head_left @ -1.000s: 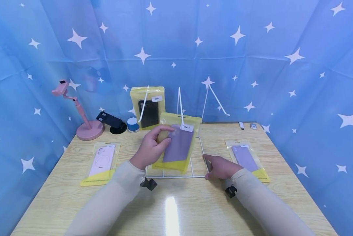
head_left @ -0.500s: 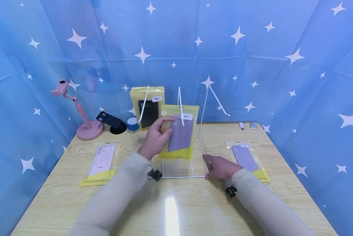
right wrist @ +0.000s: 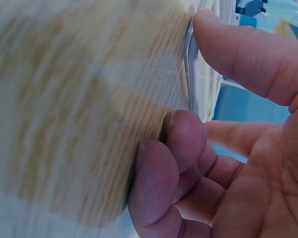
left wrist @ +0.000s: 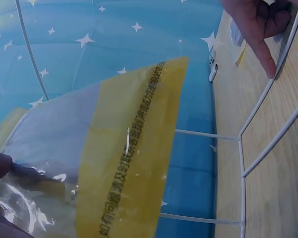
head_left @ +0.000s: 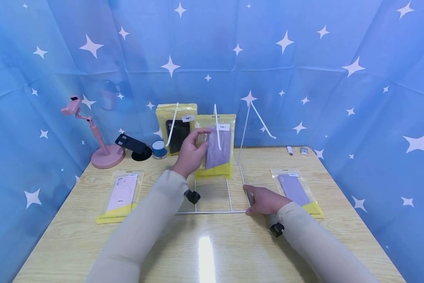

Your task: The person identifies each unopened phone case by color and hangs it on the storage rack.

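My left hand (head_left: 192, 153) pinches the left side of a yellow-edged clear pouch with a purple phone case (head_left: 215, 157) inside. Its top, with a white label, is level with the middle prong (head_left: 216, 122) of a white wire rack (head_left: 215, 212); the prong overlaps the pouch in the head view. From the left wrist, the pouch's printed yellow bottom strip (left wrist: 134, 144) faces the camera. My right hand (head_left: 265, 199) holds the rack's base at its front right corner, thumb and index finger on the wire (right wrist: 192, 74), other fingers curled against the table.
Pouches with a black phone case (head_left: 180, 137) hang on the left prong; the right prong (head_left: 263, 122) is bare. Flat on the table lie a pink case pouch (head_left: 121, 194) and another purple one (head_left: 295, 190). Behind stand a pink stand (head_left: 107, 155), a black phone holder (head_left: 141, 153) and a blue-white cylinder (head_left: 159, 149).
My left hand has raised the purple phone case pouch and moved it away from me, up along the middle prong, and it now hangs straighter. The right hand stays on the rack's base.
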`<state>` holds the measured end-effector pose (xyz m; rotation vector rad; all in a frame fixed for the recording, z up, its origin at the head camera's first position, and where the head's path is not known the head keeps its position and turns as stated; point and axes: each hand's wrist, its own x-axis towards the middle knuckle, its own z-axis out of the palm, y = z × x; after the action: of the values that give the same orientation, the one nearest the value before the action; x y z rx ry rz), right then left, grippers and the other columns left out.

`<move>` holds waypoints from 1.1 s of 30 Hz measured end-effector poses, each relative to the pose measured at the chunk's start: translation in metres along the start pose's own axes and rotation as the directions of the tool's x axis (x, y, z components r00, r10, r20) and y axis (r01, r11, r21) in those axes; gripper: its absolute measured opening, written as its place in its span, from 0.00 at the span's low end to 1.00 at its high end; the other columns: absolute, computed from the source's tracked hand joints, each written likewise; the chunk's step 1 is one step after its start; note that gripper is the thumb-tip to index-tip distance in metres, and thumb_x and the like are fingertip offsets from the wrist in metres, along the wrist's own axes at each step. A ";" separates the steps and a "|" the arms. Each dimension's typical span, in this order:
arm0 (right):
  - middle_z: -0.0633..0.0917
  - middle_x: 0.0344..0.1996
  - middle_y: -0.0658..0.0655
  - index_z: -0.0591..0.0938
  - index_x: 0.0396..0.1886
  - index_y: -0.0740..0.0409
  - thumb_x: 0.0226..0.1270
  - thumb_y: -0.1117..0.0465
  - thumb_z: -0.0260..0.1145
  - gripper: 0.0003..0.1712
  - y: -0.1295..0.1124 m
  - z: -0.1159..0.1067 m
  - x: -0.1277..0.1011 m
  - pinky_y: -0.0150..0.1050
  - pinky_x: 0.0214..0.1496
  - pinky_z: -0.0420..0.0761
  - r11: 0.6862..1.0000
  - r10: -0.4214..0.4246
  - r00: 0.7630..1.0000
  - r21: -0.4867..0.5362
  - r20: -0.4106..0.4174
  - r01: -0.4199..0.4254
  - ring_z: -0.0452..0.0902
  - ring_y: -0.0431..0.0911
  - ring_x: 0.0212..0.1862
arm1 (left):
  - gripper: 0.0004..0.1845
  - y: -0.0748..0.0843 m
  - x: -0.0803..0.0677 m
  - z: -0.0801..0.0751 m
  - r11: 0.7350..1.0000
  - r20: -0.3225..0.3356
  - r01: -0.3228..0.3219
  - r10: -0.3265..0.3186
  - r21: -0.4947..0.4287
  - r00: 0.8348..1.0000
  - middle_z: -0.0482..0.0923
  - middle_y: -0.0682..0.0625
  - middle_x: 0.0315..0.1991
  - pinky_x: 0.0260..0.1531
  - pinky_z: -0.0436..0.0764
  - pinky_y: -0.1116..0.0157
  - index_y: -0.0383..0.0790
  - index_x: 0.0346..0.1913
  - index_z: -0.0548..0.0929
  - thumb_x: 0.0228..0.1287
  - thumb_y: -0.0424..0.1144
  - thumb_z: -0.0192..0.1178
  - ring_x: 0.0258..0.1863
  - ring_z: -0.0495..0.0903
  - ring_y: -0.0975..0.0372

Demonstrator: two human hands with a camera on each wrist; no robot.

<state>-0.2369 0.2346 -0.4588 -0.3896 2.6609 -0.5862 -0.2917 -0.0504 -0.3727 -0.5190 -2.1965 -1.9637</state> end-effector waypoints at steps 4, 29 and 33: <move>0.75 0.73 0.69 0.65 0.82 0.61 0.56 0.55 0.84 0.57 -0.001 0.000 0.000 0.61 0.78 0.68 1.000 0.001 1.000 0.000 -0.001 -0.001 0.68 0.64 0.76 | 0.20 0.001 0.007 0.002 1.000 -0.005 0.019 -0.019 -0.017 1.000 0.71 0.54 0.72 0.18 0.72 0.70 0.55 0.66 0.79 0.79 0.32 0.53 0.16 0.63 0.62; 0.74 0.73 0.69 0.65 0.81 0.61 0.56 0.55 0.84 0.57 -0.002 -0.001 -0.002 0.61 0.78 0.68 1.000 -0.008 1.000 -0.002 -0.003 0.008 0.67 0.65 0.76 | 0.23 0.001 0.034 0.004 0.996 -0.032 0.089 -0.088 0.023 0.996 0.65 0.52 0.78 0.31 0.81 0.63 0.58 0.69 0.77 0.80 0.31 0.52 0.29 0.74 0.60; 0.75 0.73 0.69 0.65 0.82 0.61 0.56 0.55 0.84 0.57 -0.001 0.000 -0.002 0.61 0.78 0.68 1.000 -0.003 1.000 0.000 -0.002 0.003 0.68 0.65 0.76 | 0.26 -0.003 0.032 0.002 0.994 -0.023 0.075 -0.074 0.080 0.997 0.65 0.54 0.79 0.42 0.84 0.56 0.61 0.71 0.76 0.78 0.32 0.54 0.37 0.76 0.57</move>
<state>-0.2353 0.2346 -0.4575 -0.3929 2.6629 -0.5881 -0.3223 -0.0436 -0.3648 -0.4098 -2.3032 -1.8969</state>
